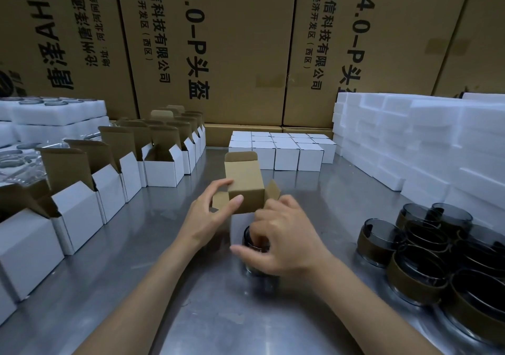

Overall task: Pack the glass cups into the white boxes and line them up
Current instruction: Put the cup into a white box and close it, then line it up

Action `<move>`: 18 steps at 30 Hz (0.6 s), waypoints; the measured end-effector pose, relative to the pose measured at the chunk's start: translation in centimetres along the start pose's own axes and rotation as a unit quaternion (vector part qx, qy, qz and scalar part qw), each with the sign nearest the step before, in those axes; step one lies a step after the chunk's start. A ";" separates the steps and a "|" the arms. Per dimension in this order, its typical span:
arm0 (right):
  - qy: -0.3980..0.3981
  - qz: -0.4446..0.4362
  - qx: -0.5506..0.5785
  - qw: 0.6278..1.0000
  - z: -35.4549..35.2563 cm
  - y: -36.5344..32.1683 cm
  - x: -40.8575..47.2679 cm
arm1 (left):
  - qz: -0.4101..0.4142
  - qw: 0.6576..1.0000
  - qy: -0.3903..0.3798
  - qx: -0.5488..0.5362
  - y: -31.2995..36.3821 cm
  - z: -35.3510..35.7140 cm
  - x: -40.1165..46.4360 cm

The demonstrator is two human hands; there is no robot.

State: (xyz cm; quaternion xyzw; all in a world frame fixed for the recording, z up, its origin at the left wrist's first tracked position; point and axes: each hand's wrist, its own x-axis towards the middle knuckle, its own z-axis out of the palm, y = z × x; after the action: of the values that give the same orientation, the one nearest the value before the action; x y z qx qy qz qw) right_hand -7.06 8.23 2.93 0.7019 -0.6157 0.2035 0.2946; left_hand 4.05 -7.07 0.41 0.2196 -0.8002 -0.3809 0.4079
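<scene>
An open white box (pixel 246 191) with brown inner flaps lies tilted at the table's middle, its mouth toward me. My left hand (pixel 211 212) grips its left side, thumb on the lid. My right hand (pixel 281 234) holds a dark glass cup (pixel 254 267) by its rim, just in front of the box mouth. Much of the cup is hidden by my fingers. Closed white boxes (pixel 284 150) stand lined up in rows behind. Several dark glass cups (pixel 426 248) with brown bands crowd the right side.
Open empty white boxes (pixel 114 180) line the left side in a diagonal row. White foam trays (pixel 415 141) are stacked at right, more foam with glasses (pixel 52 114) at far left. Large cardboard cartons (pixel 218 40) wall the back. The table (pixel 191 300) is steel.
</scene>
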 end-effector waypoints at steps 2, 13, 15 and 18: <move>-0.055 -0.018 -0.014 0.998 0.4 -0.4 0.0 | 0.006 1.000 0.000 0.005 0.2 0.0 -0.1; 0.265 0.063 0.018 0.962 0.1 -0.8 0.4 | 0.018 1.000 -0.014 -0.022 0.6 0.4 -0.3; 0.280 0.069 0.006 0.957 0.3 -0.5 0.6 | 0.025 0.999 -0.019 -0.023 1.1 0.6 -0.4; 0.258 0.104 -0.030 0.960 1.0 -0.4 0.7 | 0.020 0.999 -0.021 -0.024 1.4 0.9 -0.5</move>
State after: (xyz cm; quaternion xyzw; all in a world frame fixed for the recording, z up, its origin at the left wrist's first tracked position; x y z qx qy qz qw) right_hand -6.60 7.06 2.61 0.5485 -0.5942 0.3887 0.4416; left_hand 3.57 -5.52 0.96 0.1861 -0.8030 -0.3967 0.4040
